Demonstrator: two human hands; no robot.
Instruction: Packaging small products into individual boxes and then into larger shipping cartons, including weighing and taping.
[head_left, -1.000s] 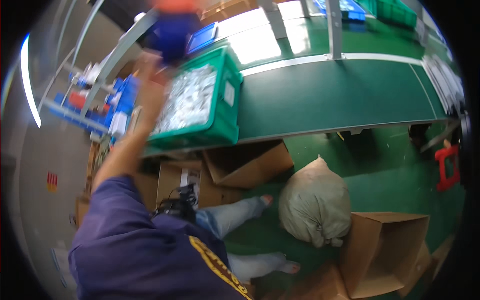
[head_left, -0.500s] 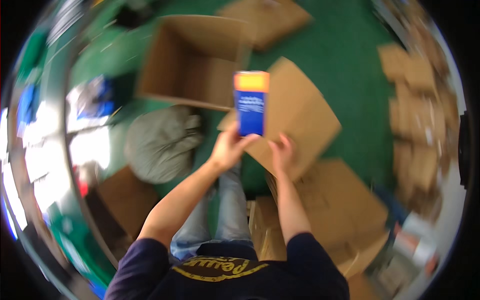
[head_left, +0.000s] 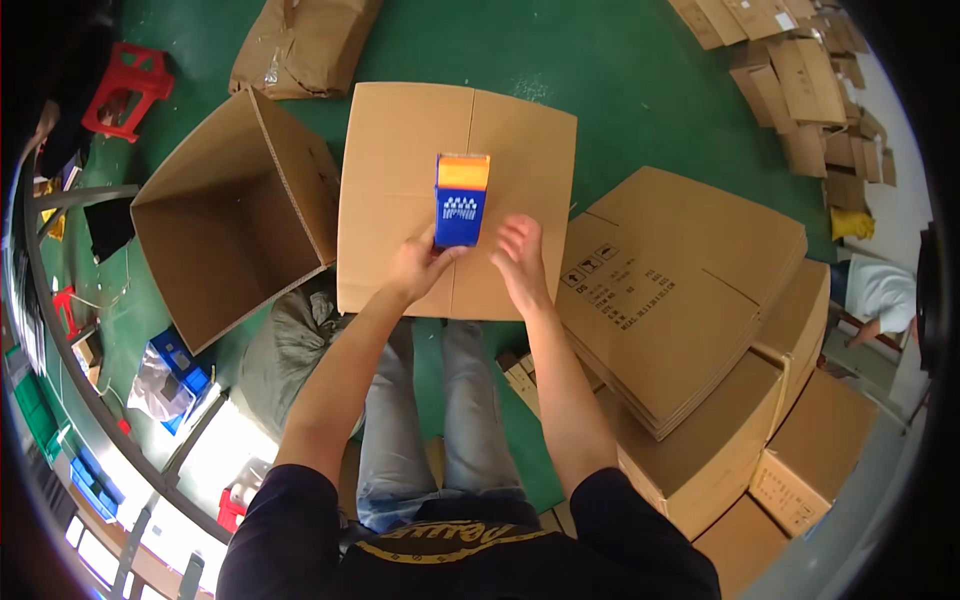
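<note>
Upright above a closed brown carton [head_left: 400, 140] is a small blue and orange box [head_left: 460, 212] with white print on its front. My left hand [head_left: 420, 265] grips its lower end, with the thumb across the bottom edge and the other fingers partly hidden behind it. A little to the right of the small box, my right hand [head_left: 522, 258] is held apart from it, fingers slightly curled and spread with nothing in them. The closed carton stands in front of my legs, its top seam running away from me.
At the left lies a large open carton [head_left: 225, 235], beside a grey-green sack [head_left: 290, 345]. Flattened cardboard sheets [head_left: 680, 290] rest on cartons at the right. A wrapped brown package [head_left: 305, 45], a red stool [head_left: 128, 90] and a person [head_left: 880, 295] are farther off.
My view has turned, and the closed carton now sits squarely before me. The small box stays in my left hand. My right hand is still apart from it.
</note>
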